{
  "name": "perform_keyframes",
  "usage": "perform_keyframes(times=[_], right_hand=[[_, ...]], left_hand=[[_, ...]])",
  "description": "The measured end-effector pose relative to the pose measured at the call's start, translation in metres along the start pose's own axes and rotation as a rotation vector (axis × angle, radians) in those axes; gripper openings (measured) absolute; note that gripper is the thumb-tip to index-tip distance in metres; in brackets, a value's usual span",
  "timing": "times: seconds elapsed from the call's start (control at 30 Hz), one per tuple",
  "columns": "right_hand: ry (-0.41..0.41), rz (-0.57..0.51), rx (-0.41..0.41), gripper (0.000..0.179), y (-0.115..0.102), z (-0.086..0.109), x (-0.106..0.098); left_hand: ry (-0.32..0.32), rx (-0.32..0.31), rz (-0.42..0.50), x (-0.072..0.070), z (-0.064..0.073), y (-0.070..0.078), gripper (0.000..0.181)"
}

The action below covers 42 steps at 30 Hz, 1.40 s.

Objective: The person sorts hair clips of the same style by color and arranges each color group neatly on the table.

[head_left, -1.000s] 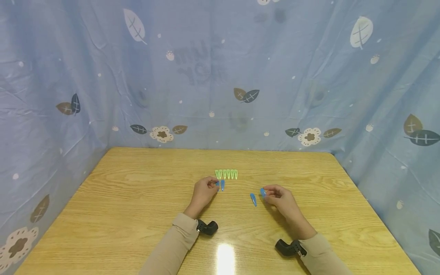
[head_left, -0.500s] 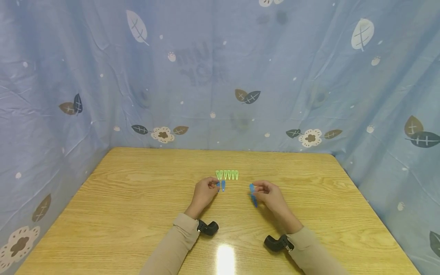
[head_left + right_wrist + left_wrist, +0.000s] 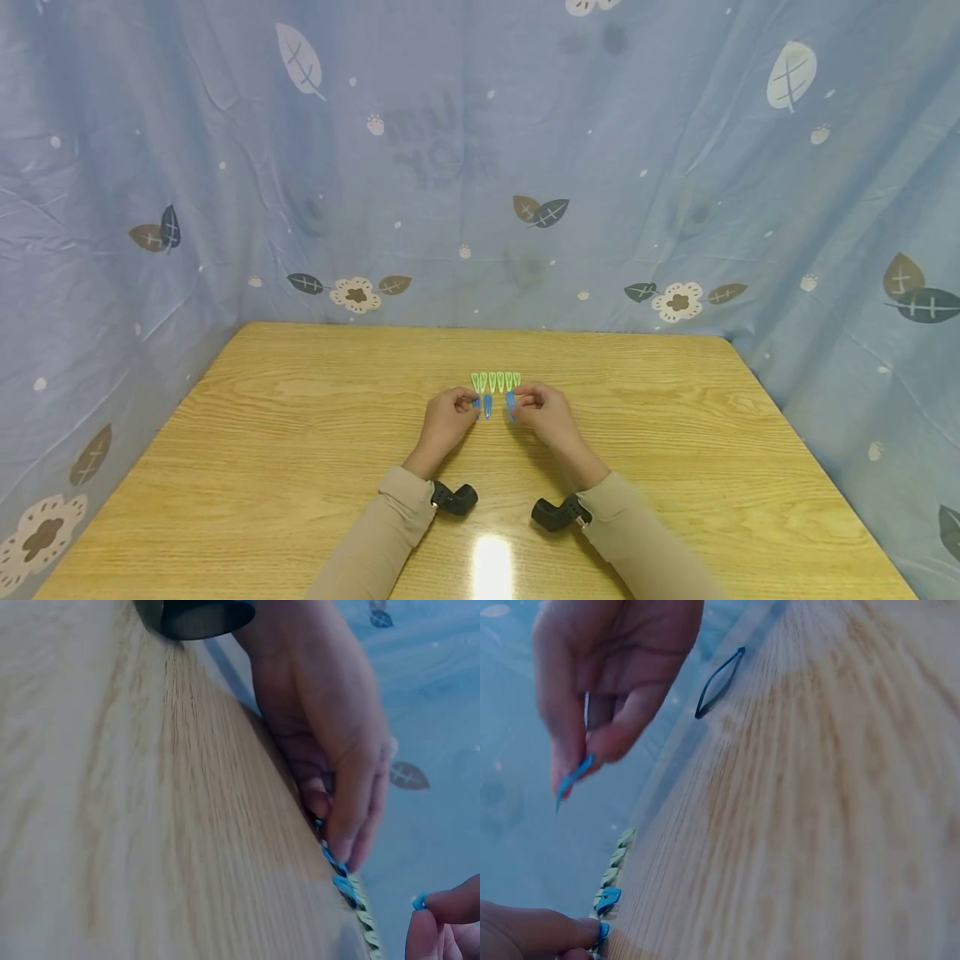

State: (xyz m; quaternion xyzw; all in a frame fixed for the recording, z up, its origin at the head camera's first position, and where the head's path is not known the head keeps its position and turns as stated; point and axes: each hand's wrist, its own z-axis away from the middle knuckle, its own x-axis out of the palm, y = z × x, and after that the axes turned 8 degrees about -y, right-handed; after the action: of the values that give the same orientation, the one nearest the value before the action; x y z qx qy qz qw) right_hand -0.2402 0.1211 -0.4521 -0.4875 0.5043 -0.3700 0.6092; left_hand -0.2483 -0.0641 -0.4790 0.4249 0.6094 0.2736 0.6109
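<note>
Several green snap hair clips lie in a row on the wooden table. Below them a blue hair clip lies free between the hands. Just left of it, my left hand has thumb and finger on another blue hair clip, partly covered. My right hand pinches a blue hair clip under the row's right end. In the left wrist view, the right hand holds this clip clear of the table. The right wrist view shows the left hand down by the row.
A blue patterned curtain surrounds the table at the back and sides. Black camera mounts stick out inward from both wrists. A bright glare patch shines near the front.
My right hand has moved left with its blue hair clip, up to the row. The loose blue hair clip it passed over is out of sight. The left hand has stayed put.
</note>
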Motion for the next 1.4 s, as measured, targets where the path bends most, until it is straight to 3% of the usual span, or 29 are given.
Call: perform_keyframes(times=[0.3,0.77,1.13,1.4], right_hand=[[0.063,0.109,0.063,0.032,0.003,-0.018,0.017],[0.046,0.313,0.056,0.025,0.0,-0.024,0.024],[0.026,0.36,0.066,0.021,-0.004,-0.024,0.025],[0.028,0.323,0.031,0.021,0.0,-0.019,0.022]], left_hand=[[-0.009,-0.007,0.014,0.0,0.0,0.0,0.019],[0.012,0.002,0.008,0.001,-0.002,-0.003,0.018],[0.01,0.016,0.009,0.0,-0.001,-0.001,0.018],[-0.002,-0.008,0.013,0.0,-0.002,-0.002,0.018]])
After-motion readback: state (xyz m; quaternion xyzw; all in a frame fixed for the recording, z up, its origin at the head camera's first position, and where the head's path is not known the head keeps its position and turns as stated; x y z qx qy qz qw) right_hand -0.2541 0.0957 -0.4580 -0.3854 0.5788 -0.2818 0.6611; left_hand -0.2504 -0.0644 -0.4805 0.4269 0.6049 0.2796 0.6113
